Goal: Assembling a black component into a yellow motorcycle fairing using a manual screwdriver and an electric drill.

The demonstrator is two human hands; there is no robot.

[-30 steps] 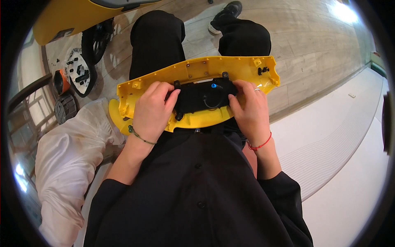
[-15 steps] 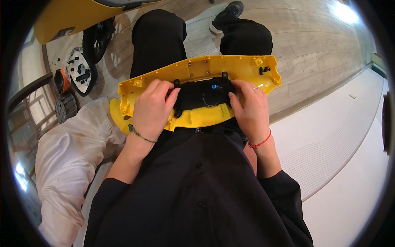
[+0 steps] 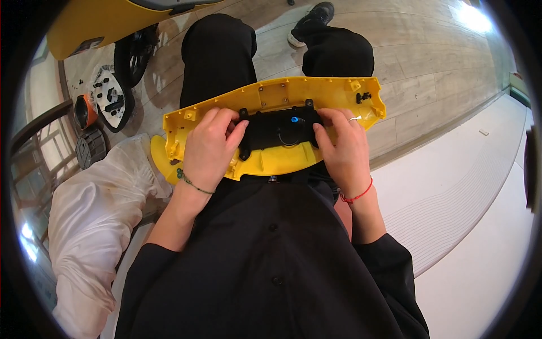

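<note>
Left hand (image 3: 210, 148), right hand (image 3: 344, 148), black unit (image 3: 270, 130) between

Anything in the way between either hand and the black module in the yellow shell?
Nothing visible: the left hand is at the left end of the black module, the right hand at its right.

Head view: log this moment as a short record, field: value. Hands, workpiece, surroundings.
Left hand: left hand, fingers at the left end of the black housing; exact grip partly hidden
Right hand: right hand, fingers at the housing's right end; exact grip partly hidden
Workpiece: yellow shell, across the lap, black housing in its middle
Housing details: blue-tipped connector, thin black cable
Loose-looking bits: small black parts, shell's right end
Floor, upper left: black tyre
</note>
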